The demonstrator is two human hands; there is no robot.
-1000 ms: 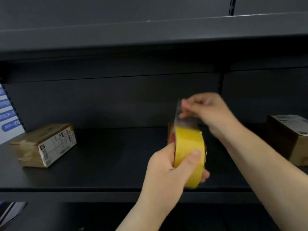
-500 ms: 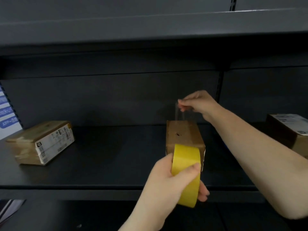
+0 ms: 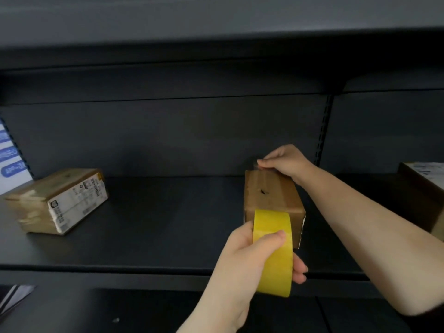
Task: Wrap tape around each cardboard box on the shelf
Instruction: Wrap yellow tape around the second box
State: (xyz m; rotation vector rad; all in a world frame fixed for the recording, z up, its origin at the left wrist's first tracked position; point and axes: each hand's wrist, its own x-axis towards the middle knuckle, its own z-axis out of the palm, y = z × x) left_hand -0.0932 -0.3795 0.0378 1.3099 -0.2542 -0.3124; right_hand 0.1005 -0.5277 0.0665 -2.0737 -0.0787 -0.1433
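Yellow tape roll [image 3: 274, 251] in left hand [image 3: 245, 263]; right hand [image 3: 286, 162] pinching tape end over middle box [image 3: 271, 195].

We see a yellow tape roll [image 3: 274, 251] at 5 o'clock, gripped on edge. Its clear strip runs over the middle cardboard box [image 3: 270, 197] at 3 o'clock. A labelled box [image 3: 56, 200] lies at 9 o'clock; another [image 3: 424, 188] sits far right.

Both forearms bare; left grip [image 3: 249, 258], right grip [image 3: 286, 162] ungloved.
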